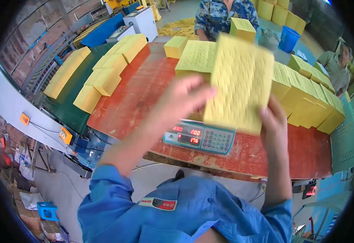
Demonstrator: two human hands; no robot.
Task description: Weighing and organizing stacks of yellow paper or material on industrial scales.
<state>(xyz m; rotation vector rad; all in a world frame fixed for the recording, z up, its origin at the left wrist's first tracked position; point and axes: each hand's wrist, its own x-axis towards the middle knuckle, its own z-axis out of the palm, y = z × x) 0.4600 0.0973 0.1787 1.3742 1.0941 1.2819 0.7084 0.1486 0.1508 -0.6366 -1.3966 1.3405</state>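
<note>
you hold the yellow sheet (pixel 239 83) lifted above the scale (pixel 200 137) at the bench (pixel 140 93) edge: left hand (pixel 183 101) closed on its left edge, right hand (pixel 273 123) closed on its lower right corner. keep it level and both grips firm; yellow stacks (pixel 306 97) crowd beyond.

- Bright blue work shirt (pixel 193 214), its fabric creased across the chest.
- Long sleeves pushed up to the elbows; forearms bare.
- Small oblong patch (pixel 157 203) on the chest, red and white with a dark spot.
- Left hand (pixel 183 99) and right hand (pixel 273 125) bare, no gloves.
</note>
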